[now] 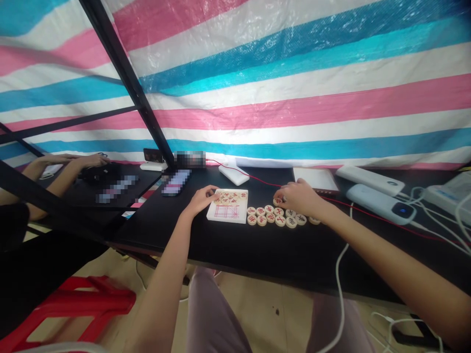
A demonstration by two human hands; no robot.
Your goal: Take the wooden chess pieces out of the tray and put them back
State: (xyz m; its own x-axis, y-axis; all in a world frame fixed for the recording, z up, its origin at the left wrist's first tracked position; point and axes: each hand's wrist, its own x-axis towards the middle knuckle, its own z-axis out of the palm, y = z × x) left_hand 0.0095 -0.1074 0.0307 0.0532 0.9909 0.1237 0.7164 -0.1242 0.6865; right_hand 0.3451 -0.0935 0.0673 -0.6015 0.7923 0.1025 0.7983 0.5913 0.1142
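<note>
My left hand (202,200) is at the upper left corner of a white square pad or box (225,220), its fingers closed around that edge. Red lines form a grid on its lower half, and pale discs with red characters show on its upper half; whether they are printed or loose I cannot tell. To the right, several round Chinese chess pieces (280,221) lie in rows, most with red characters, some with black. My right hand (297,198) pinches a red-marked chess piece (277,201) at the back of these rows and hides some pieces behind it.
Behind lie a white box-shaped device (234,174), a white sheet or tray (315,179), a white power bank (370,180) and a light-blue one (381,203), among cables. A phone (176,183) lies left. Another person's hands (86,161) work beyond the black frame (128,83). A red stool (84,304) stands below.
</note>
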